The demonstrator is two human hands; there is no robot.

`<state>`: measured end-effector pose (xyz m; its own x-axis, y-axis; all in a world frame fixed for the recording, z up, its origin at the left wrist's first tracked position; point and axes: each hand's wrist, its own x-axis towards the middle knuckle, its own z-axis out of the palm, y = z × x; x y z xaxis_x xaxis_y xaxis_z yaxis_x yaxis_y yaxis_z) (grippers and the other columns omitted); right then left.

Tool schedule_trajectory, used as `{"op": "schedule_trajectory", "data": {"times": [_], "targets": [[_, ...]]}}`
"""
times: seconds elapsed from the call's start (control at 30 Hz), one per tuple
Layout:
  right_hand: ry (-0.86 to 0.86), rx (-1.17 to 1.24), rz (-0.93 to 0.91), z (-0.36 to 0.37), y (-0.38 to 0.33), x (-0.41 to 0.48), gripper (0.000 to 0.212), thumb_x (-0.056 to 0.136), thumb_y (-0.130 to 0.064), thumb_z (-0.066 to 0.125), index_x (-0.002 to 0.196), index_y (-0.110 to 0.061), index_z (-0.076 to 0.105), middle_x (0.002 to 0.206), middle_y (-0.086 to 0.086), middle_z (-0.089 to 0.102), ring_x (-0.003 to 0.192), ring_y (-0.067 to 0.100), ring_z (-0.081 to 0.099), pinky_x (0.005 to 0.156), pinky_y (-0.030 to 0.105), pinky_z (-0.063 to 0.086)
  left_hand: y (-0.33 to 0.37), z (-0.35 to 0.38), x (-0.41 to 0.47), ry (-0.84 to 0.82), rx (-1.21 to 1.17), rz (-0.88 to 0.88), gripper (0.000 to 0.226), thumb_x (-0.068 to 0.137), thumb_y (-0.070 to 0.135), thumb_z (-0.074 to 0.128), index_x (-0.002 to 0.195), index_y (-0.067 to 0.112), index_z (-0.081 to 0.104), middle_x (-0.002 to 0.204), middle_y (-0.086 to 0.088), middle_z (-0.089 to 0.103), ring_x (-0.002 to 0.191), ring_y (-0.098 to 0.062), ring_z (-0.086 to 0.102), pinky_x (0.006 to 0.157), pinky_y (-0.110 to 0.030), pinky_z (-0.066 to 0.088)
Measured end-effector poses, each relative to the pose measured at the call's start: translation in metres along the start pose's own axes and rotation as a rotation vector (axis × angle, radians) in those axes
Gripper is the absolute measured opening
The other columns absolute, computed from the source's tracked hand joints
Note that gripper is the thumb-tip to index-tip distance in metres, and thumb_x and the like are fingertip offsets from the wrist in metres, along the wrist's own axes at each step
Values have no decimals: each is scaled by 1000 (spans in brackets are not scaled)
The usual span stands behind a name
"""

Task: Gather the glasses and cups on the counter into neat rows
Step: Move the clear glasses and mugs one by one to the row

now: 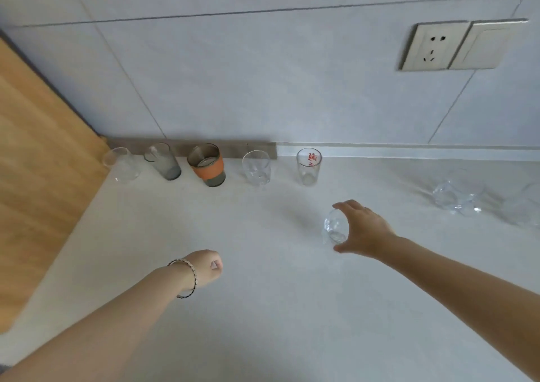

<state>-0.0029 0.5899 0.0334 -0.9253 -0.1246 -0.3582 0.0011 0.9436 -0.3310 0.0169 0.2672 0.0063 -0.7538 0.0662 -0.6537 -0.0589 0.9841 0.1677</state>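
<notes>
Along the back wall stands a row on the white counter [263,308]: a clear glass [122,165], a smoky grey glass [163,161], a cup with an orange sleeve [207,165], a clear tumbler [256,167] and a tall glass with red print [308,166]. My right hand [362,229] grips a small clear glass [335,227] in the middle of the counter, thumb below and fingers above it. Whether it touches the counter I cannot tell. My left hand [204,269], with a bracelet on the wrist, hovers as a loose fist and holds nothing. More clear glasses [455,197] sit at the right.
A wooden board [38,177] leans at the left edge of the counter. A grey strip [233,147] runs along the wall base behind the row. A wall socket and switch [455,45] sit high on the tiled wall at the right.
</notes>
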Motion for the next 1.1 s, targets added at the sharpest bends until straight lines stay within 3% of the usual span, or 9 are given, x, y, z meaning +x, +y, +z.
{"op": "schedule_trajectory", "data": {"times": [0.1, 0.23, 0.43, 0.5, 0.6, 0.7, 0.83, 0.93, 1.1], "targets": [[-22, -18, -74, 17, -74, 26, 90, 66, -35, 77, 143, -26, 32, 143, -8, 38, 125, 20, 49, 99, 30, 44, -65, -10, -1, -9, -45, -44, 29, 94, 19, 42, 115, 10, 58, 100, 1, 52, 91, -15, 49, 77, -18, 33], [-46, -33, -121, 47, -177, 59, 90, 66, -35, 78, 143, -26, 32, 143, -8, 38, 126, 20, 48, 100, 29, 43, -159, -30, -4, -53, -82, -124, 31, 95, 19, 40, 119, 10, 57, 127, -5, 58, 117, -20, 55, 86, -22, 41], [-111, -45, -189, 89, -324, 116, 89, 66, -34, 79, 142, -25, 33, 141, -6, 39, 124, 22, 49, 97, 32, 45, -290, -65, -3, -63, -134, -203, 31, 94, 19, 39, 117, 13, 58, 128, -3, 57, 111, -20, 55, 83, -20, 37], [-117, -47, -223, 100, -368, 137, 89, 66, -34, 80, 142, -24, 33, 141, -4, 39, 125, 24, 48, 98, 34, 45, -318, -75, 2, -73, -138, -195, 28, 94, 19, 38, 111, 15, 60, 121, -4, 58, 99, -19, 52, 79, -20, 36], [-119, -42, -276, 113, -428, 172, 91, 67, -32, 81, 142, -22, 33, 142, 0, 38, 125, 27, 47, 100, 37, 45, -343, -87, 14, -54, -160, -182, 17, 93, 18, 38, 82, 22, 50, 97, -3, 51, 86, -18, 44, 69, -22, 35], [-116, -73, -328, 124, -478, 201, 90, 69, -27, 80, 144, -21, 31, 143, 2, 36, 126, 29, 46, 99, 38, 45, -357, -93, 23, -44, -204, -163, 12, 93, 20, 39, 92, 20, 51, 103, -4, 56, 88, -17, 47, 76, -22, 37], [-139, -125, -398, 138, -519, 224, 90, 71, -23, 79, 145, -20, 28, 145, 3, 33, 127, 28, 44, 98, 38, 45, -366, -94, 31, -65, -225, -136, 24, 93, 20, 39, 107, 18, 59, 115, -5, 59, 89, -15, 46, 70, -22, 37], [-177, -168, -444, 149, -529, 228, 91, 71, -24, 79, 146, -21, 27, 146, 2, 32, 127, 27, 45, 98, 37, 45, -369, -92, 33, -91, -221, -123, 30, 94, 19, 39, 116, 12, 58, 123, -5, 59, 92, -16, 47, 77, -19, 33], [-188, -65, -408, 157, -523, 223, 98, 73, -26, 78, 149, -19, 16, 150, 3, 27, 132, 27, 41, 102, 39, 43, -373, -87, 39, -105, -236, -105, 10, 93, 21, 41, 94, 21, 51, 114, -4, 58, 90, -14, 45, 78, -20, 33]]}}
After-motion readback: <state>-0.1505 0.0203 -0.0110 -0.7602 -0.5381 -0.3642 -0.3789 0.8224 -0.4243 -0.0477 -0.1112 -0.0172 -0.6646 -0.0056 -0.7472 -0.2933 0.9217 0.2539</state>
